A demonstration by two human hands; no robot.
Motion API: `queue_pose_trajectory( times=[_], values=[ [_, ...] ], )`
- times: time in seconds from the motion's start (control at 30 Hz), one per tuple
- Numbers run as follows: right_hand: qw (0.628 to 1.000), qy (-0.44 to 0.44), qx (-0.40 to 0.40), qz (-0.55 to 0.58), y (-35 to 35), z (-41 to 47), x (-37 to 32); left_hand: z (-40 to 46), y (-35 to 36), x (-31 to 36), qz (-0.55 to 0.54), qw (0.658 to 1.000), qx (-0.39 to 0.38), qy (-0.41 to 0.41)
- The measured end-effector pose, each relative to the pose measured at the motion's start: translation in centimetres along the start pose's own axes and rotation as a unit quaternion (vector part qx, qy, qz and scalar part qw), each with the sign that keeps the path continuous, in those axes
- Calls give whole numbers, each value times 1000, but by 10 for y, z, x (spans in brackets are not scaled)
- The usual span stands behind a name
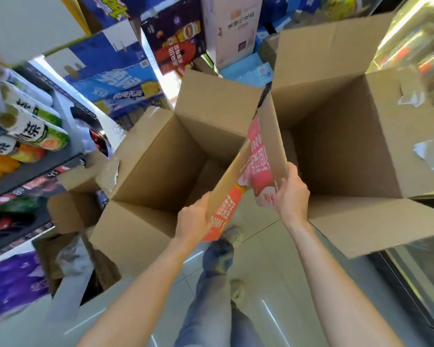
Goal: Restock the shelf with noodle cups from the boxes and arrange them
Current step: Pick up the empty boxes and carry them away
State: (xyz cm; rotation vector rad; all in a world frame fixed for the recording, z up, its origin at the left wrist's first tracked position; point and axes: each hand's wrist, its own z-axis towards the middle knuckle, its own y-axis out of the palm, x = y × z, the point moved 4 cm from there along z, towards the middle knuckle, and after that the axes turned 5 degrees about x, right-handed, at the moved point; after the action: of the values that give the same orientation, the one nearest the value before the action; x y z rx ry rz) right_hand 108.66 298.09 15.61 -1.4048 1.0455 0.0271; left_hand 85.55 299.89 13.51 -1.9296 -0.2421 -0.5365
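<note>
Two open cardboard boxes are lifted in front of me above the floor. My left hand (pixel 194 221) grips the near wall of the left box (pixel 161 156), over its orange printing. My right hand (pixel 290 194) grips the pink-printed near-left wall of the right box (pixel 341 136). Both boxes show bare brown insides with no noodle cups visible in them. The shelf (pixel 35 169) stands at the left, with tea cartons (pixel 33 131) on its upper level and dark packs below.
Stacked printed cartons (pixel 115 78) fill the aisle ahead. Another open brown box (pixel 73 211) sits low at the left under the lifted one. A glass-fronted case (pixel 421 271) runs along the right. My legs and shoes (pixel 232 236) stand on pale floor tiles.
</note>
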Motion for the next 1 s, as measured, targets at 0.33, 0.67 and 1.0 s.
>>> queue_pose_trajectory(
  times=[0.33, 0.67, 1.0],
  values=[
    [992, -101, -71, -21, 44, 48, -15, 42, -38, -84, 74, 995, 34, -52],
    [947, -197, -61, -244, 65, 116, -66, 51, -60, -66, 64, 994, 63, -63],
    [917, -280, -125, -255, 55, 47, -77, 43, -56, -51, 76, 991, 109, -10]
  ],
)
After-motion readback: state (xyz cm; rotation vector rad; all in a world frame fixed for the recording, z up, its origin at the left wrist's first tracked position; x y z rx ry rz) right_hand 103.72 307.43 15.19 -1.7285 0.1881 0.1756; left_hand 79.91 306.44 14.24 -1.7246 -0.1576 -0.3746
